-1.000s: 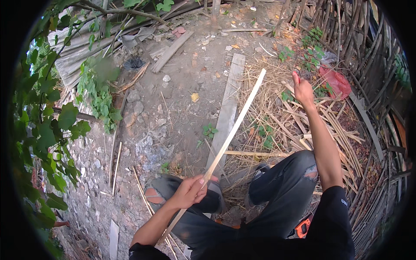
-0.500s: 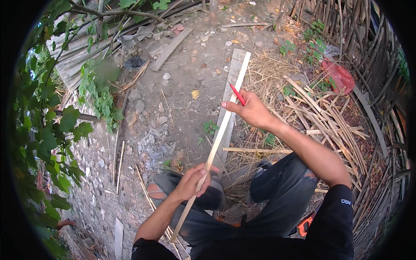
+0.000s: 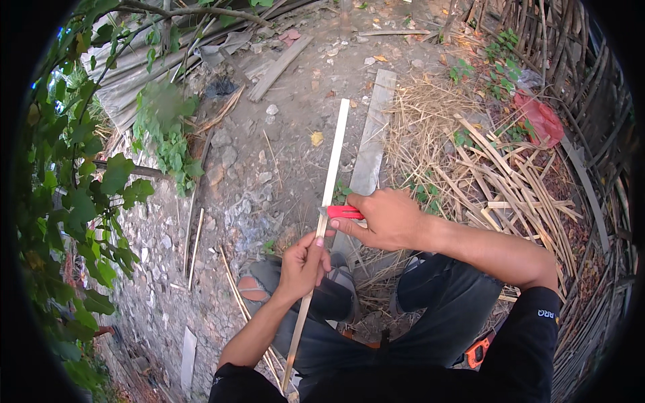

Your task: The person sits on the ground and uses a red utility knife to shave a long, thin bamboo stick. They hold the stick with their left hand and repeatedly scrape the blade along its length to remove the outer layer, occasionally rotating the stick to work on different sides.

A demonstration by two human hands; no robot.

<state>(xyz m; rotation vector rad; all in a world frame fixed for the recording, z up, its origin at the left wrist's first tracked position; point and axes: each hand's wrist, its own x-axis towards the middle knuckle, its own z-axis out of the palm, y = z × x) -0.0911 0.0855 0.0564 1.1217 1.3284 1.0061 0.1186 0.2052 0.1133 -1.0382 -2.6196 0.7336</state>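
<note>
A long, pale wooden strip [image 3: 336, 151] slants up from my lap, its far end raised over the dirt. My left hand [image 3: 304, 265] is closed around it near the middle, with the thumb lying along its face. In my right hand [image 3: 390, 220] is a red utility knife [image 3: 345, 212], gripped between thumb and fingers. The knife's grey tip meets the strip's edge just above my left fingers. How far the blade goes into the wood is too small to tell.
A flat grey board [image 3: 374, 134] lies ahead, beside straw [image 3: 426, 111]. At right are a pile of split strips [image 3: 517, 181], a red plastic bag [image 3: 539, 119] and a stick fence [image 3: 578, 87]. An orange tape measure [image 3: 478, 352] sits by my right leg. Leafy branches [image 3: 80, 208] hang at left.
My right hand has come down and toward me along the strip, turning the knife across it. My left hand has moved slightly up, and the strip's far end has swung left off the board.
</note>
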